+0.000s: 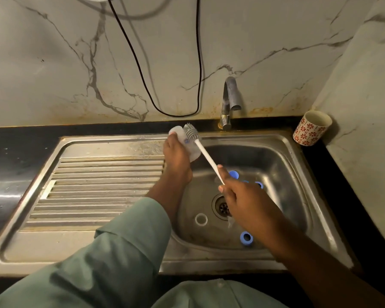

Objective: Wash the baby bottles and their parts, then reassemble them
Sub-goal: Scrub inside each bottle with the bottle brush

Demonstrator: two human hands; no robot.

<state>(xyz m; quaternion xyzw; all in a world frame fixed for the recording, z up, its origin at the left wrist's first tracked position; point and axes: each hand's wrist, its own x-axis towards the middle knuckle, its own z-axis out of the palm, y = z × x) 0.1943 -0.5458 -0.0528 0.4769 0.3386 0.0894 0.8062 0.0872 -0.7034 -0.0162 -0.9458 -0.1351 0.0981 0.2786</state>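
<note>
My left hand [177, 155] grips a clear baby bottle [192, 150] above the back left edge of the steel sink basin [276, 156]. My right hand [238, 196] holds the white handle of a bottle brush [206, 155], whose grey bristle head [190, 133] lies against the bottle's side. On the basin floor lie a white ring [201, 219], a blue collar [246, 237] at the front, and more blue parts [233, 174] [259, 185] partly hidden behind my right hand.
A metal tap [230, 101] stands behind the basin, and a thin stream of water runs near the drain [222, 206]. The ribbed drainboard [98, 192] lies to the left. A patterned cup [311, 127] stands on the black counter at the back right. Cables [142, 81] hang on the wall.
</note>
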